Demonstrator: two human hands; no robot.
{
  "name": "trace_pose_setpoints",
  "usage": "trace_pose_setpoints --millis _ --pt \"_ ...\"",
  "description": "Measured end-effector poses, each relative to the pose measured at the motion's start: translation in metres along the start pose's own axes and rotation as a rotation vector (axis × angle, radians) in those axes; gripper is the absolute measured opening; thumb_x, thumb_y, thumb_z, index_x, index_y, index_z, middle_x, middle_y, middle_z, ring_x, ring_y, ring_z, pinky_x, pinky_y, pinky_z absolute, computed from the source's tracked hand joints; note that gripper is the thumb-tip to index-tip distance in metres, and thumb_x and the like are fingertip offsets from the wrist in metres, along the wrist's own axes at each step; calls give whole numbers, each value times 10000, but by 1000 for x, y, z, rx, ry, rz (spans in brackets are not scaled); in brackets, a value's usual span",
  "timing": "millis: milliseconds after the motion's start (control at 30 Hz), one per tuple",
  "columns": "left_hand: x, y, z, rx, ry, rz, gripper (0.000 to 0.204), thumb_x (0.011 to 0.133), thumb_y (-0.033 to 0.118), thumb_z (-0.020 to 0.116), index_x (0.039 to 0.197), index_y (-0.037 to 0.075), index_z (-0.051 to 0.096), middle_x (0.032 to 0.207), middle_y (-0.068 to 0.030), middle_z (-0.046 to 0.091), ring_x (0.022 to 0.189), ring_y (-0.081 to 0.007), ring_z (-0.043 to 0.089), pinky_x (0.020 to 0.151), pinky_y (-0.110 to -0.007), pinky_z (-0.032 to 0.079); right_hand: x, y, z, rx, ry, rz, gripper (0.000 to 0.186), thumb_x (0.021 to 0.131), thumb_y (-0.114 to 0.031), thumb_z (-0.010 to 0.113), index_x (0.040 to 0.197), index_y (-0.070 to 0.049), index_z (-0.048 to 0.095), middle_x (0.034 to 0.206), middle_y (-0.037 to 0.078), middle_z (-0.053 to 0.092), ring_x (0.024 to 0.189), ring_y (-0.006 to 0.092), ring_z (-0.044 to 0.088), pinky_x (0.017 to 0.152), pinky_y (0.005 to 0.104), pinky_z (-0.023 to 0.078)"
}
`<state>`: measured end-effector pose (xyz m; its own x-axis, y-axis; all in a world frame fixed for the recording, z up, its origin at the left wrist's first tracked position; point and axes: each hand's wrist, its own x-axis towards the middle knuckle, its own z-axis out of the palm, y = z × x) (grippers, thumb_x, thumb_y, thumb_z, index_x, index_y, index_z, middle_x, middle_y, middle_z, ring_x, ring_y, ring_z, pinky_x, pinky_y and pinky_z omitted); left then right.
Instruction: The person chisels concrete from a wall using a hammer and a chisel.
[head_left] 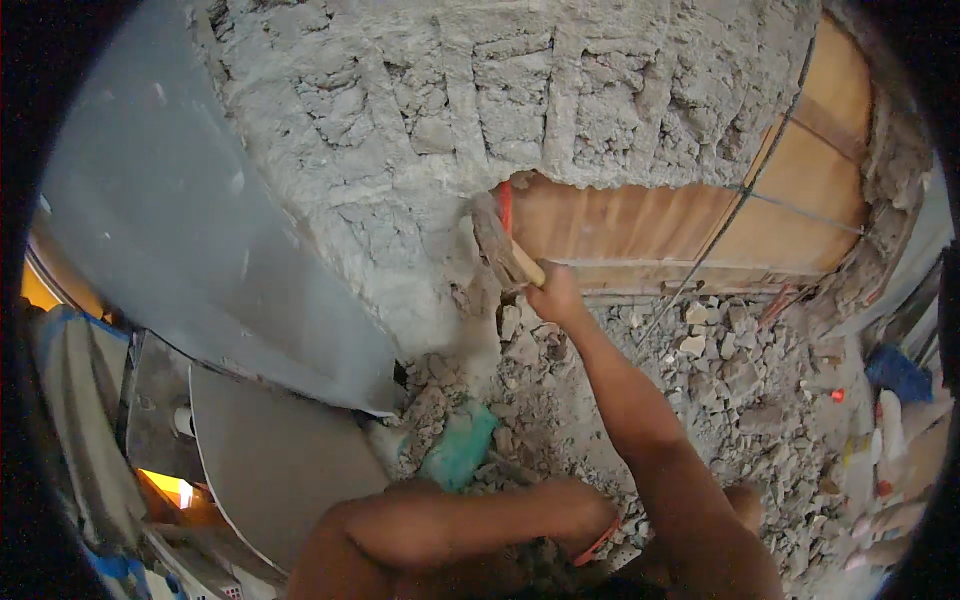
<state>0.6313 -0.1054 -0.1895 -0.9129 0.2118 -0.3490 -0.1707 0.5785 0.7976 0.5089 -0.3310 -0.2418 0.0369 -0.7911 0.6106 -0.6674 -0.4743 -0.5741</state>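
Observation:
My right hand (553, 292) is closed around the pale wooden handle (527, 262) of a hammer. Its dark, dusty head (490, 238) is up against the broken edge of a rough grey wall (400, 225). A red strip (506, 205), perhaps a conduit, stands upright just behind the hammer. My left hand cannot be made out. A bent bare limb (450, 525) crosses the lower middle, with a thin red band (597, 543) near its end.
Wooden boards (630, 225) show through the wall's opening, crossed by a thin metal bar (750, 190). Broken rubble (740, 370) covers the floor. A green bag (458, 445) lies among debris. A large grey panel (220, 240) leans on the left; blue cloth (900, 373) lies far right.

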Motion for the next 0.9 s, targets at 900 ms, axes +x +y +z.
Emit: trace_pose_setpoints --millis 900 --pt "-62 32 -61 289 695 -285 138 742 149 678 845 62 647 883 -106 651 822 -338 619 700 -440 508 -290 80 33 -26 -105 881 319 811 -289 662 905 16 674 706 229 655 695 400 660 663 475 522"
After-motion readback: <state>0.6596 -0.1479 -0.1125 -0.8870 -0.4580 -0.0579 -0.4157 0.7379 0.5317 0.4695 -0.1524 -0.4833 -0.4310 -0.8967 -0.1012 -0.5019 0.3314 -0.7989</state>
